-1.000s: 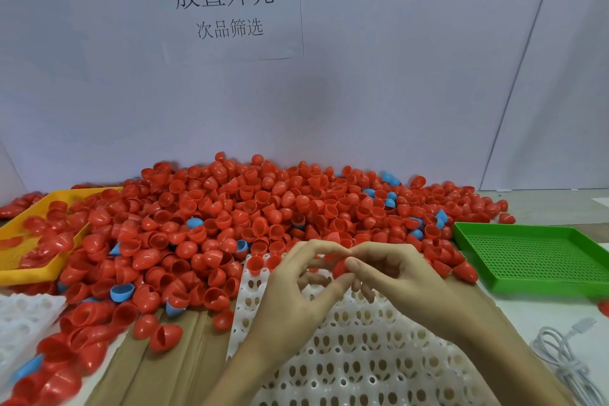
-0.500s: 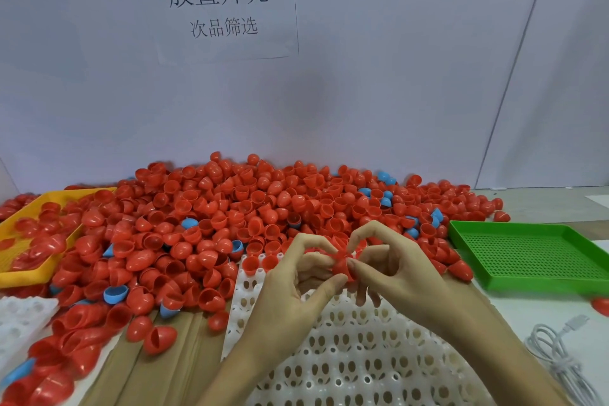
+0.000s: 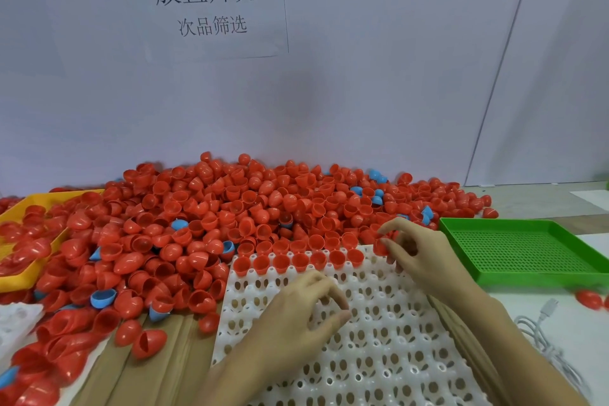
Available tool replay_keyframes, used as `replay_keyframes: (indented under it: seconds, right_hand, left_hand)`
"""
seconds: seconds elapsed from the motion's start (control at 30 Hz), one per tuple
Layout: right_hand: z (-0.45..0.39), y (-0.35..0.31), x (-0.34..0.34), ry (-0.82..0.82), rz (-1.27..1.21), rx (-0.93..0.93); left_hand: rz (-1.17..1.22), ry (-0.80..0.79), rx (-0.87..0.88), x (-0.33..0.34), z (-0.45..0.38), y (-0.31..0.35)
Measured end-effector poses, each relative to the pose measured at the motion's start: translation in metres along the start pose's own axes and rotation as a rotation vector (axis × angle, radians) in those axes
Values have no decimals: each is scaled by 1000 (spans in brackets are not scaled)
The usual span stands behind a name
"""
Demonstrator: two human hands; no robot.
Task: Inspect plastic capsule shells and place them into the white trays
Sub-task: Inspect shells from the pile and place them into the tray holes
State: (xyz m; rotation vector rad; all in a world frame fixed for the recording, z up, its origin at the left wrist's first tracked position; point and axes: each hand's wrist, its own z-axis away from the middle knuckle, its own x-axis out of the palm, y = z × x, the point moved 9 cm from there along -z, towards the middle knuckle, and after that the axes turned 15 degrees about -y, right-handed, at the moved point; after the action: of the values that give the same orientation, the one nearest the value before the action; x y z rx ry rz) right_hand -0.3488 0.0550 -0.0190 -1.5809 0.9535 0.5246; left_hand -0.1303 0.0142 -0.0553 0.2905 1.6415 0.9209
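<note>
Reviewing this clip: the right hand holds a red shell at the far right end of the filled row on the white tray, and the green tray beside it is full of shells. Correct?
Not quite. The head view shows the green tray holds no shells. The rest stands: the right hand pinches a red shell at the far right end of the filled row on the white tray.

paper sign (image 3: 211,3) on wall, "放置外壳", "次品筛选"

The white tray (image 3: 379,356) runs off the bottom edge, its near part hidden under both forearms. The red shell (image 3: 380,246) in the right hand (image 3: 418,254) is largely covered by fingers. The yellow tray (image 3: 19,277) is cut by the left edge.
</note>
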Motion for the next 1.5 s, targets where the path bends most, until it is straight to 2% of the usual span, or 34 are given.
replay_keyframes:
  seconds: [0.2, 0.63, 0.83, 1.03, 1.23, 1.4, 1.5]
  right_hand:
    - [-7, 2, 12, -15, 108, -4]
    - [-8, 4, 21, -55, 145, 39]
    - [-20, -8, 3, 90, 109, 3]
    - [-89, -36, 33, -59, 260, -33]
    - [-128, -32, 73, -188, 455, 149]
    - [-115, -40, 61, -62, 364, 97]
    - [-97, -43, 40, 56, 211, 38]
  left_hand:
    - [21, 10, 12, -3, 0, -3]
    - [18, 10, -4, -2, -1, -4]
    - [41, 21, -6, -5, -1, -3]
    - [65, 26, 3, -6, -1, -4]
    - [79, 33, 12, -7, -1, -3]
    - [60, 35, 16, -7, -1, -2]
    - [62, 38, 18, -7, -1, -2]
